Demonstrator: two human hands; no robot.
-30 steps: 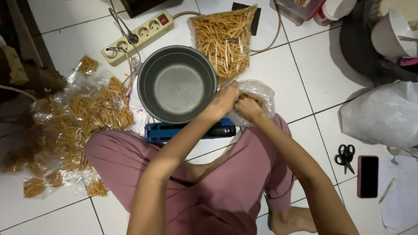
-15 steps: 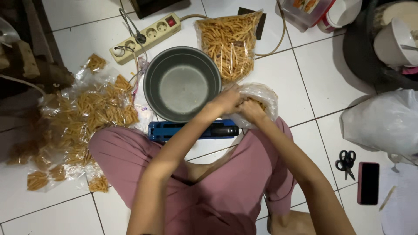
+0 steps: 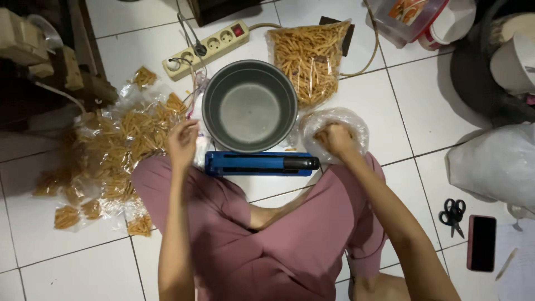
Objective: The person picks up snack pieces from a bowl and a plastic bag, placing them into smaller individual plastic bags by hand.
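Gripping a clear plastic bag (image 3: 340, 124) at frame centre, the right hand (image 3: 333, 139) clenches; the left hand (image 3: 181, 142) hovers loosely curled, empty, beside the grey pot (image 3: 249, 106).

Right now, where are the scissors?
In the head view, the scissors lie on the floor at the right, beside the dark phone, below the white bag.

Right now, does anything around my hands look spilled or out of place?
Nothing looks spilled. The only untidy part is the loose heap of small snack packets on the floor beside your left hand. Your right hand is inside a clear plastic bag.
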